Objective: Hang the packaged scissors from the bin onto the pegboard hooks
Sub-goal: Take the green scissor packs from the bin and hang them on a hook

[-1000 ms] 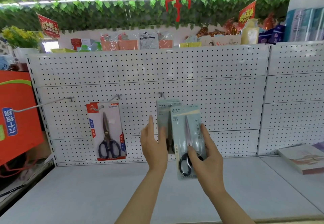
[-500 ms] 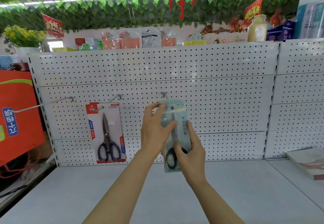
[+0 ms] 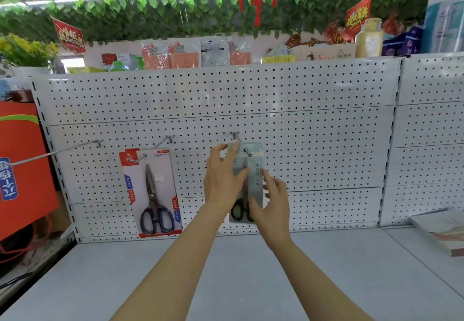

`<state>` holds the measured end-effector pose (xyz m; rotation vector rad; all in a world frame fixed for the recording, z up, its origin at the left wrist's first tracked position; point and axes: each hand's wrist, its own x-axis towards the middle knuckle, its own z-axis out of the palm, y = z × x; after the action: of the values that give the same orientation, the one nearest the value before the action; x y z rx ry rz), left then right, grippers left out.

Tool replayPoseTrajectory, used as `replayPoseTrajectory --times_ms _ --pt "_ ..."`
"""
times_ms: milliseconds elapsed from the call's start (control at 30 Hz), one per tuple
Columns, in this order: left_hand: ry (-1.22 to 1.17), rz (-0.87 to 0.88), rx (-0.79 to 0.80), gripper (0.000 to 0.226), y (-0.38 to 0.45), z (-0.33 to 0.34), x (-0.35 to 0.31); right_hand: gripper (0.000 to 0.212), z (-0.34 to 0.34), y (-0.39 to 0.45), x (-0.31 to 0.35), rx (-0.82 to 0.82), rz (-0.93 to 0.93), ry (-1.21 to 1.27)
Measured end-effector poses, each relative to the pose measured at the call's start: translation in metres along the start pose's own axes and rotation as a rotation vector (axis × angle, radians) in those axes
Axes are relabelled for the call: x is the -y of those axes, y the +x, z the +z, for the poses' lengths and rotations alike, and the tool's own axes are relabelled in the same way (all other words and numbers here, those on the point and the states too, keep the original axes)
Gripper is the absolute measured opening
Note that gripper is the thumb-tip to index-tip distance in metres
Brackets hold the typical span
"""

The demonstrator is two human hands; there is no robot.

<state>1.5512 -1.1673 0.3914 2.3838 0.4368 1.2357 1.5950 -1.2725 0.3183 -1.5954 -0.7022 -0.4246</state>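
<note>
A pale green scissors pack (image 3: 254, 170) with black handles hangs over the middle hook (image 3: 248, 152) of the white pegboard (image 3: 301, 145); the hook tip pokes through the hole at its top. My left hand (image 3: 222, 178) pinches the pack's upper left corner. My right hand (image 3: 272, 201) grips its lower right edge. Another pale pack seems to hang behind it, mostly hidden. A red-carded pack of scissors (image 3: 153, 194) hangs on the hook to the left. The bin is out of view.
A long bare hook (image 3: 50, 153) sticks out at far left beside an orange sign (image 3: 22, 170). A grey shelf (image 3: 238, 275) runs below the pegboard, with a book (image 3: 444, 227) at its right. Goods line the top ledge.
The pale green pack went from held loose in front of the board, up and left onto the middle hook. My left hand moved up to pinch its top corner.
</note>
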Motion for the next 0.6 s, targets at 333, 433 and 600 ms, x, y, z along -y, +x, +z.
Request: replayPoseTrajectory --times_ms 333,433,600 --pt "0.249 0.248 -0.07 0.066 -0.066 -0.023 -0.009 0.052 -0.083 -0.03 0.014 -0.093 -0.433 -0.491" --pt "0.284 0.345 -0.073 0.059 -0.106 -0.031 -0.023 0.048 -0.125 -0.057 0.019 -0.132 -0.54 -0.6" --pt "0.317 0.436 0.017 0.053 -0.18 -0.021 -0.043 0.044 -0.197 -0.119 0.014 -0.136 -0.535 -0.749"
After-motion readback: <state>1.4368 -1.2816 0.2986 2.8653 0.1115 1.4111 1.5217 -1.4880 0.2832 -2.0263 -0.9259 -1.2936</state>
